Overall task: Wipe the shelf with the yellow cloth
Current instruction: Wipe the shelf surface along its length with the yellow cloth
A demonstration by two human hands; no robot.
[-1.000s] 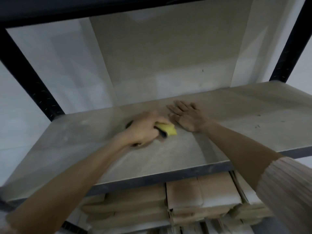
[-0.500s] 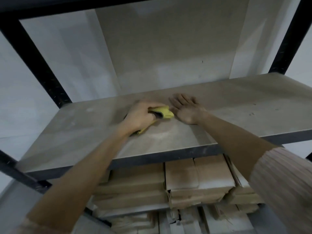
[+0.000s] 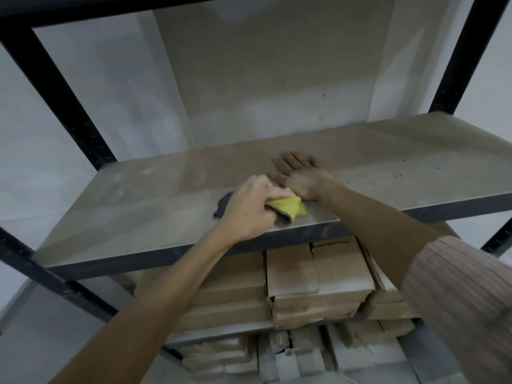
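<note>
Left hand (image 3: pixel 250 210) bunched tight around the yellow cloth (image 3: pixel 288 207) near the shelf (image 3: pixel 138 217) front edge, right hand (image 3: pixel 300 173) flat and empty just behind it (bracing), so a hard pull could drag the cloth off.

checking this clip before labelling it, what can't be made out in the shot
- Most of the yellow cloth: bunched under the left hand in the head view.
- The shelf beneath both hands: covered by them; the right hand lies flat.
- Specks on the shelf's right part: too small to identify.
- Cardboard boxes below: partly hidden by the shelf edge and forearms; any labels unreadable.
- Right sleeve: cut off by the frame edge.
</note>
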